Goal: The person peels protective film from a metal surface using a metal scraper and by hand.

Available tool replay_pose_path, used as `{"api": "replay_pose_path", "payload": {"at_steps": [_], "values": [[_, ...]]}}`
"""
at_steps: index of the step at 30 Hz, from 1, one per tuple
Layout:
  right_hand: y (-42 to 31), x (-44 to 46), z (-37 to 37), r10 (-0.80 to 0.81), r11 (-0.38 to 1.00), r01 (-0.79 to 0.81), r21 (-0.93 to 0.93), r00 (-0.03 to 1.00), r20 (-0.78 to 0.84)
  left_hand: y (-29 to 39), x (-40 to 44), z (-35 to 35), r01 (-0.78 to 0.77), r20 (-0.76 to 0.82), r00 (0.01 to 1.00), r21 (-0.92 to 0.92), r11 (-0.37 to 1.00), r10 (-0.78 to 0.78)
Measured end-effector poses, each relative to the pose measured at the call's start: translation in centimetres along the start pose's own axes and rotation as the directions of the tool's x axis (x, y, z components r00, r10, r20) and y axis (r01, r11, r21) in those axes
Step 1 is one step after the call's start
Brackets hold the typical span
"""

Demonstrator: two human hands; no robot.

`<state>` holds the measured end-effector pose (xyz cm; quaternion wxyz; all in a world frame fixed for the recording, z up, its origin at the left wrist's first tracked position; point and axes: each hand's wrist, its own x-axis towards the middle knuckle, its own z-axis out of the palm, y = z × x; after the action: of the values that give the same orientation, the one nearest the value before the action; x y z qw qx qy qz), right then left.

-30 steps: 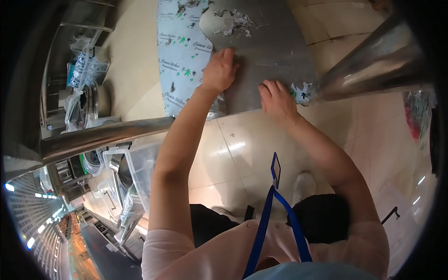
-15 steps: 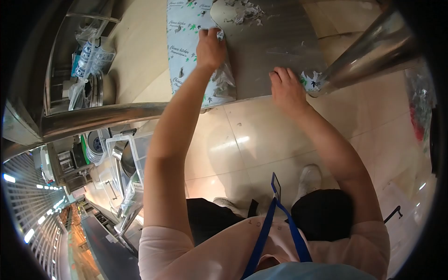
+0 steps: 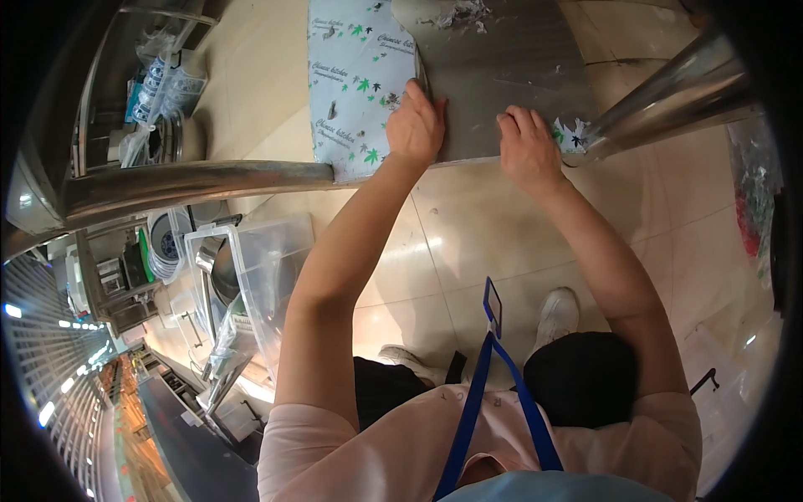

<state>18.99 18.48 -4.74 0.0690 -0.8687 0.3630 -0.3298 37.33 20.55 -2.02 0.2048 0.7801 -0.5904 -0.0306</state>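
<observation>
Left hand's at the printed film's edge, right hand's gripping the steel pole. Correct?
Not the pole: head view shows the right hand at the near edge of the sheet. The left hand is at the edge of the film.

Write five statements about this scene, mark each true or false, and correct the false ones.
1. The left hand is at the edge of the patterned sheet. True.
2. The right hand grips a scraper. False: no tool shows in it; its fingers lie on the metal surface.
3. The patterned sheet covers the whole metal surface. False: much of the metal is bare.
4. A torn patch of similar print lies between the right hand and the thick metal bar. True.
5. The lanyard is red. False: it is blue.
</observation>
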Motion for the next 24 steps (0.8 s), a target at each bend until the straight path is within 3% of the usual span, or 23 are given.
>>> {"api": "replay_pose_path", "payload": {"at_steps": [2,10,15,18,22,24], "values": [[0.2,-0.1,0.2,-0.017,1.0,0.017,-0.016,1.0,-0.005,-0.1,0.4,0.0,0.005,0.089,0.996,0.015,1.0,-0.006],[0.5,0.0,-0.1,-0.049,0.999,0.049,-0.011,0.999,0.015,-2.6,1.2,-2.4,-0.01,0.139,0.99,-0.143,0.99,0.031],[0.8,0.1,-0.1,-0.062,0.998,0.062,0.004,0.998,0.008,-6.1,2.2,-3.6,-0.166,0.174,0.959,-0.291,0.942,0.222],[0.8,-0.1,0.1,-0.058,0.998,0.058,0.023,0.998,0.011,-6.8,2.5,-3.6,-0.148,0.277,0.932,-0.297,0.943,0.234],[0.5,-0.1,0.4,-0.019,1.0,0.019,0.005,1.0,0.006,-7.2,0.8,-4.2,-0.064,0.188,0.976,-0.213,0.975,0.106],[0.1,-0.1,0.6,-0.003,1.0,0.003,-0.015,1.0,-0.009,-6.0,-1.3,-5.7,0.039,0.265,0.964,-0.167,0.985,0.007]]}}
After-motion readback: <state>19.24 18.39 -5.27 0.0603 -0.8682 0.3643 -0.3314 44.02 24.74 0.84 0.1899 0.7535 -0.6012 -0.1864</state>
